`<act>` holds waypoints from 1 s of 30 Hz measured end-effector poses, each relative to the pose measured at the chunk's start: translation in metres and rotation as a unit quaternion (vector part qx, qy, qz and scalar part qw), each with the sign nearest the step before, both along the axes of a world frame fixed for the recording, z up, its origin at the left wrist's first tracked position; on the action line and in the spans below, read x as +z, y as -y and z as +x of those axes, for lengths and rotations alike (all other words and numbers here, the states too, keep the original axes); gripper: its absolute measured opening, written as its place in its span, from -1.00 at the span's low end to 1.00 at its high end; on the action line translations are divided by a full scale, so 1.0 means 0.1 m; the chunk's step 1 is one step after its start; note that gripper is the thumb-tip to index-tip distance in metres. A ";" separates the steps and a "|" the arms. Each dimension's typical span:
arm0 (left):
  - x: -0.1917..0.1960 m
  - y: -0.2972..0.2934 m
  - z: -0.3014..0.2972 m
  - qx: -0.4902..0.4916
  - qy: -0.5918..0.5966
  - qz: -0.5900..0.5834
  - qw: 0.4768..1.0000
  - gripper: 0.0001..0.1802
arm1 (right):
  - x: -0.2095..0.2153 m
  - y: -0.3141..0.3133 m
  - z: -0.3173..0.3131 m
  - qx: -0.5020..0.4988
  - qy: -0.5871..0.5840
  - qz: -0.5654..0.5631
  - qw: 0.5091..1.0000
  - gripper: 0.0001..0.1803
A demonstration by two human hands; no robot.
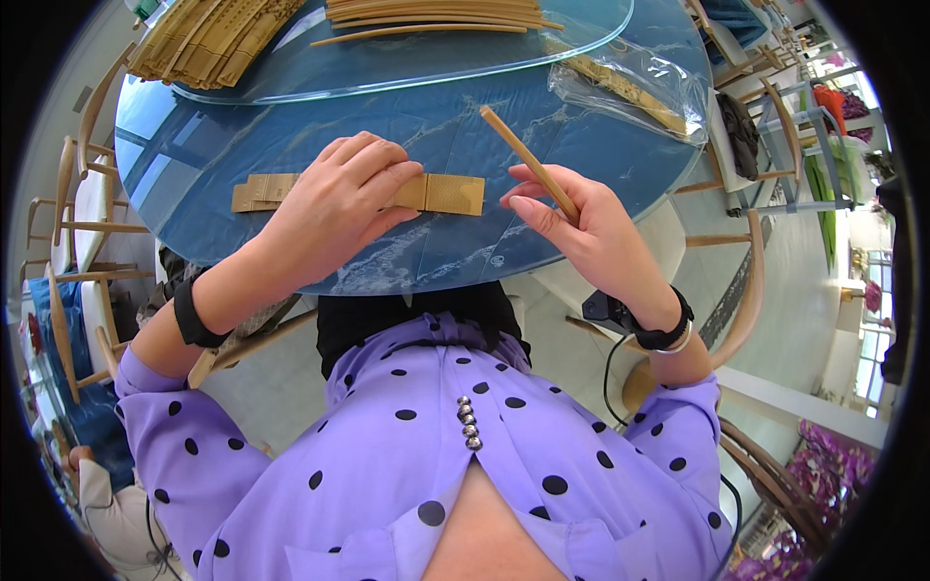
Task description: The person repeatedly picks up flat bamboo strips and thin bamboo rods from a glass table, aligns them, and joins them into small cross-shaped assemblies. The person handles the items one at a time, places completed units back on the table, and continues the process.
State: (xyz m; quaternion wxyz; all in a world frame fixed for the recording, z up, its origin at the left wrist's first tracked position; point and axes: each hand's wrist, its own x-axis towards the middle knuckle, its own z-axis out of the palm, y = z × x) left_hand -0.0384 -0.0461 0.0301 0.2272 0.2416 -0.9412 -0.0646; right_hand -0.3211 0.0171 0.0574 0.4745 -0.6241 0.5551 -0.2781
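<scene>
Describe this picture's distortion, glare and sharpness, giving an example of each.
Head view, distortion: chairs lean and bow near the dark circular rim; head view, glare: the clear bag shows bright glints; head view, sharpness: the left hand looks fairly crisp, while the purple flowers look softer.

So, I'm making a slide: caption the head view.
Left hand on flat tan strips, right hand holding a slender tan stick, at a blue table.
</scene>
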 end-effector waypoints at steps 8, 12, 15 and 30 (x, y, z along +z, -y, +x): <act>0.02 -0.28 0.05 -0.001 -0.064 0.077 0.995 -0.35 | -0.18 0.11 0.32 0.065 0.173 0.104 0.977 -0.69; -0.09 -0.42 0.00 -0.026 -0.060 0.109 0.992 -0.34 | 0.00 0.01 0.46 0.062 0.158 0.140 0.976 -0.72; -0.07 -0.42 0.05 -0.032 -0.063 0.139 0.988 -0.42 | 0.06 -0.01 0.46 0.077 0.189 0.162 0.965 -0.73; -0.07 -0.36 0.08 -0.065 -0.026 0.094 0.993 -0.51 | -0.04 -0.01 0.46 0.097 0.259 0.193 0.942 -0.78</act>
